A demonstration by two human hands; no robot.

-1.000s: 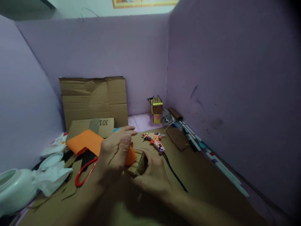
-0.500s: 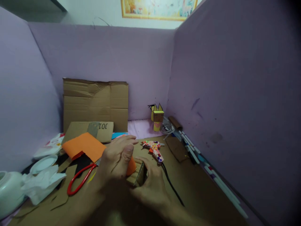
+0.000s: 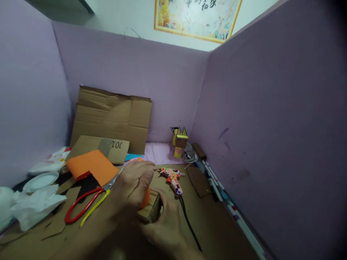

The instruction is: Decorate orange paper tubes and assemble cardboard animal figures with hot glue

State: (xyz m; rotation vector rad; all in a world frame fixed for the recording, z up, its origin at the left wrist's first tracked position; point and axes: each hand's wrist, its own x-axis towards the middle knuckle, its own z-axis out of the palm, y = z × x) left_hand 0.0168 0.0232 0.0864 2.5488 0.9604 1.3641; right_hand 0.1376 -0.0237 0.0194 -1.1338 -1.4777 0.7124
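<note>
My right hand is wrapped around a small corrugated cardboard box, thumb at the near side and fingers at the far side. Against the box's face lies a piece of orange paper, partly hidden by my left hand, whose thumb and fingers close over it. Just beyond the hands rests a flower-patterned hot glue gun, its black cord running toward me. Left of my left hand, scissors with one red and one yellow handle lie on the cardboard-covered table.
A folded orange sheet and a cardboard piece lie at the left, with crumpled white tissue nearer. A large cardboard sheet leans on the back panel. A cardboard animal figure stands behind; several markers line the right wall.
The view has tilted and shifted, so the scissors' yellow handle shows more fully. Both hands keep nearly the same hold on the orange paper and the box.
</note>
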